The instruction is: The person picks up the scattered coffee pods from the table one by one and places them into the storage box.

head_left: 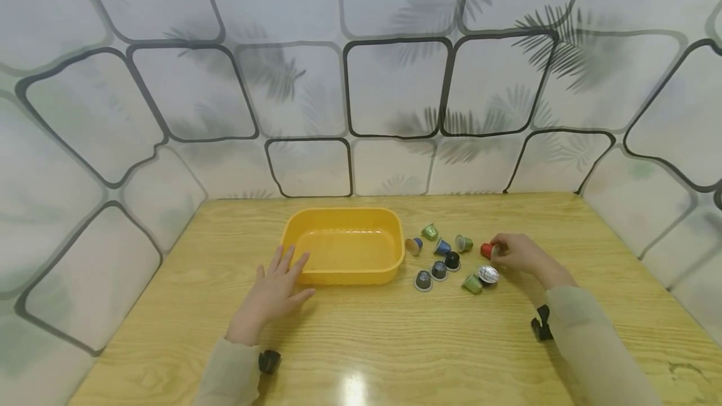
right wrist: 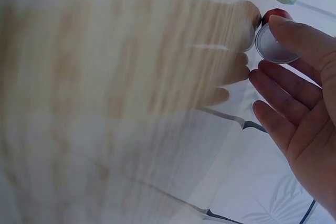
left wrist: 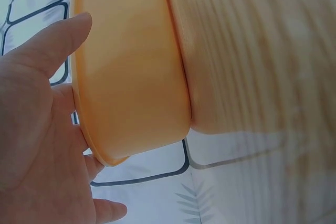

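At the right of the group of capsules, my right hand (head_left: 521,257) pinches a red coffee capsule (head_left: 487,250) between thumb and fingers. The right wrist view shows its pale round lid (right wrist: 274,45) under the thumb, with the other fingers loosely spread. My left hand (head_left: 273,296) lies with spread fingers at the near left corner of a yellow plastic tray (head_left: 344,278). In the left wrist view the thumb and fingers (left wrist: 68,35) are along the tray's rim, not curled round it.
Between tray and right hand lie several coffee capsules: green ones (head_left: 430,231), blue ones (head_left: 442,247), a black one (head_left: 452,260), dark grey ones (head_left: 423,279) and one silver lid-up (head_left: 488,274). The wooden table (head_left: 395,343) meets a patterned wall (head_left: 389,168) behind.
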`<state>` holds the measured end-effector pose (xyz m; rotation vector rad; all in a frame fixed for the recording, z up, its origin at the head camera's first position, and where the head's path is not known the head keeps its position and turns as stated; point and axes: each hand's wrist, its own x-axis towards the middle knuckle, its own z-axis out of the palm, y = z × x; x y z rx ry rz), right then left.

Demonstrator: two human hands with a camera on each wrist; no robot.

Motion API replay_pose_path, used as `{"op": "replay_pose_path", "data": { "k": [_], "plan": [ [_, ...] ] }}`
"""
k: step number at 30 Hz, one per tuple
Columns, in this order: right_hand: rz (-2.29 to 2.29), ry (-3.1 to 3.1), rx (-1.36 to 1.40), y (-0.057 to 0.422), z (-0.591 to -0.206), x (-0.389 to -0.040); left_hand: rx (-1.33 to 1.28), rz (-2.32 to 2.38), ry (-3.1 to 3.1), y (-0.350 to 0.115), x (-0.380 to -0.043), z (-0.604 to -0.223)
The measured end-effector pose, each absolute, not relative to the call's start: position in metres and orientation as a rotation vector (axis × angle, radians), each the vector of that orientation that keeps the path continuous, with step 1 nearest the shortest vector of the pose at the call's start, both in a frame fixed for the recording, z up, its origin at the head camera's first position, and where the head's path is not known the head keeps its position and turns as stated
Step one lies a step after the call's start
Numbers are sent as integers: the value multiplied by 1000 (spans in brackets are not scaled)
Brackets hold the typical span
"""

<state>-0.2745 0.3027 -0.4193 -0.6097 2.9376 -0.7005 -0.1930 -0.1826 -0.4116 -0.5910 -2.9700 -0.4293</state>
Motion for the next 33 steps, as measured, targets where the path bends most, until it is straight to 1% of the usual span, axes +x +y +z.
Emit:
{"op": "replay_pose_path", "data": {
  "k": [17,33],
  "plan": [
    [-618,2913,-516,298,-420,-280,-565,-477,-3010,-182,-194,-409],
    [-649,2972,-547,299,-418,-280,-438,-466,-3025,-180,-206,-407]
  ]
}}
